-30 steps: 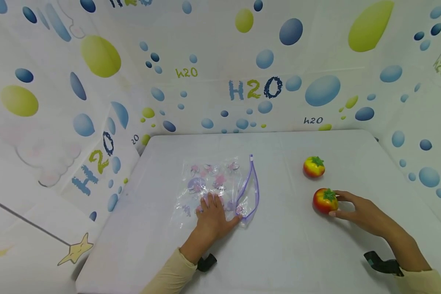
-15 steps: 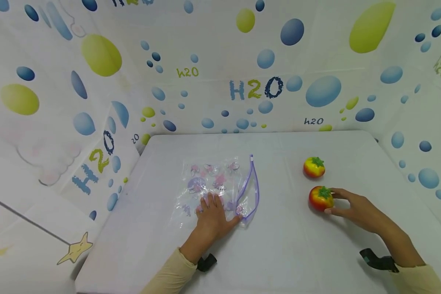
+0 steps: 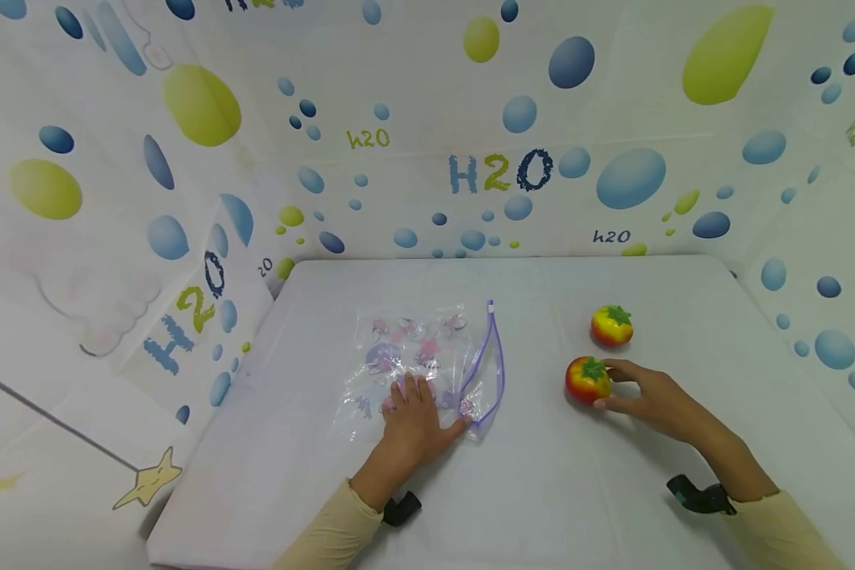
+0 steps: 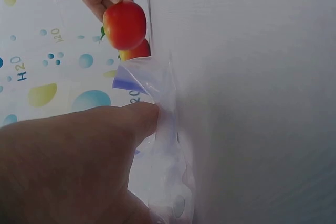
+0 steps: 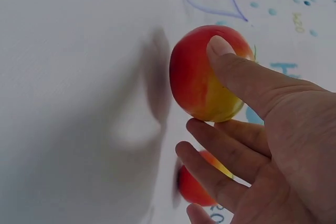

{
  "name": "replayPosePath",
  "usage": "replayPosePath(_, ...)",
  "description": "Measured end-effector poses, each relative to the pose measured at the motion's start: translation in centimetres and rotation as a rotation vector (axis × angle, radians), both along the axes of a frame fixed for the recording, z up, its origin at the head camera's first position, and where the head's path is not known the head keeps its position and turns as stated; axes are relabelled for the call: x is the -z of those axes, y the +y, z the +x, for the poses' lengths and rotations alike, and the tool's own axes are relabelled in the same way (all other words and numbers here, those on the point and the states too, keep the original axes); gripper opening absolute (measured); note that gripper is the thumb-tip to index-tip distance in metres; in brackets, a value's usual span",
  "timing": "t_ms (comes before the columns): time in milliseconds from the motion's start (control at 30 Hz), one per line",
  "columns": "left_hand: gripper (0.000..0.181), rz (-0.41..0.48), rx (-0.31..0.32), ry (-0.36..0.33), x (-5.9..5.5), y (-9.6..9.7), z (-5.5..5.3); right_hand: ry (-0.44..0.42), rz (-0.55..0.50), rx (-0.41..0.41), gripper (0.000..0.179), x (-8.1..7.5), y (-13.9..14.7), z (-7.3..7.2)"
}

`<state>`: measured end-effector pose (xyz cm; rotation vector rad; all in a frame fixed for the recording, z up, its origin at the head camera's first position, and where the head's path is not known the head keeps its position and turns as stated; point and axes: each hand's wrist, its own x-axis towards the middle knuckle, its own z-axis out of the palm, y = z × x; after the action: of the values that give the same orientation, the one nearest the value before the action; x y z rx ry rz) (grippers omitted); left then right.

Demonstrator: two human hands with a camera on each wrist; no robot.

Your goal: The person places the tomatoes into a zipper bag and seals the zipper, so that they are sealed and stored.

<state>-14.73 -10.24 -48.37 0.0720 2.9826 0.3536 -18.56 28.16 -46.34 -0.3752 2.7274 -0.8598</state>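
While the left hand [image 3: 412,419] lies spread on the clear bag [image 3: 423,348], the right hand [image 3: 659,404] pinches a red-yellow fruit [image 3: 584,381], apart from the bag's purple strip [image 3: 503,378]. Second fruit [image 3: 611,326] sits behind it on the bench [image 3: 541,491]. Looks like the bring-it-over step imo; next probably calls for opening the bag wider.

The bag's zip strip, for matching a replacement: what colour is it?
Zip strip: purple, clearest in the head view.
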Motion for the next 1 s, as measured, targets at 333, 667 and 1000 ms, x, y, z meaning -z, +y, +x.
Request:
replayPosePath(333,0.111,0.004,-0.004,-0.007,0.0,0.0,0.0,0.032,-0.052,-0.037,0.079,-0.1,-2.6,-1.1)
replayPosePath(667,0.111,0.005,0.001,-0.002,-0.1,-0.1,0.1,0.053,-0.082,-0.070,0.078,-0.1,-5.3,-2.3)
replayPosePath(1000,0.110,0.014,0.003,-0.024,0.0,-0.1,0.1,0.062,-0.092,-0.122,0.074,0.2,-8.1,-3.2)
